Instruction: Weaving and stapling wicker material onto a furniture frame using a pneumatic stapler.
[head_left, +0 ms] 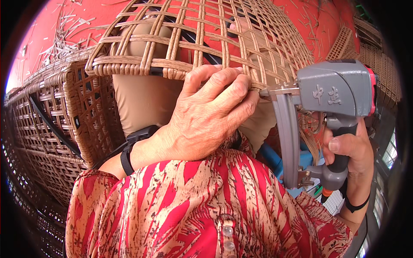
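An open-weave rattan panel (200, 36) with a wrapped rim lies across my knees. My left hand (215, 103) grips its near rim, the fingers curled over the edge and their tips hidden behind the weave. My right hand (350, 146) is wrapped round the dark handle of a grey pneumatic staple gun (333, 88). The gun's nose points left and meets the panel's rim just right of my left fingers. Its long slanted magazine (287, 137) hangs down towards my body.
A woven rattan basket-like frame (47, 124) with a dark strap stands at my left. Loose rattan strips (71, 32) litter the red floor (103, 13). More woven panels (378, 69) lie at the far right. Something blue (271, 157) sits beneath the gun.
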`<action>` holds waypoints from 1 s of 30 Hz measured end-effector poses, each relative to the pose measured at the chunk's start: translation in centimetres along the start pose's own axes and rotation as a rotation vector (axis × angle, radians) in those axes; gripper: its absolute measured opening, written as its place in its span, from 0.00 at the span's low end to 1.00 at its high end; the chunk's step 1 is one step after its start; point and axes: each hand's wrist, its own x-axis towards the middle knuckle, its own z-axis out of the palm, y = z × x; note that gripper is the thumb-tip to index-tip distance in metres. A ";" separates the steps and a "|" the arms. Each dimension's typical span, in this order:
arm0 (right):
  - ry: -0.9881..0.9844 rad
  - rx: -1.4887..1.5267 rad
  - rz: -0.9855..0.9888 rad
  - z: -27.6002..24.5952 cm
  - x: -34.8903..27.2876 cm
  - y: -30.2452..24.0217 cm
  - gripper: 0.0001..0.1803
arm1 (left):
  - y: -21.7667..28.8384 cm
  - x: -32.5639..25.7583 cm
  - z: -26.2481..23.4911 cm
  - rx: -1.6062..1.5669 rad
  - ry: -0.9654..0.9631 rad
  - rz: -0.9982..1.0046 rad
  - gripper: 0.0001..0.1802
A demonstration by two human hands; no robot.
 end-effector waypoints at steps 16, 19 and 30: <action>-0.064 0.087 0.096 0.4 0.4 -0.6 0.30 | -0.1 -0.1 0.4 0.000 0.006 -0.004 0.24; -0.032 0.059 0.096 0.8 0.5 -0.5 0.31 | -0.2 -0.1 0.5 0.000 0.009 -0.005 0.24; -0.028 0.069 0.121 1.2 0.4 -1.2 0.26 | -0.5 -0.4 0.7 -0.006 0.009 -0.004 0.25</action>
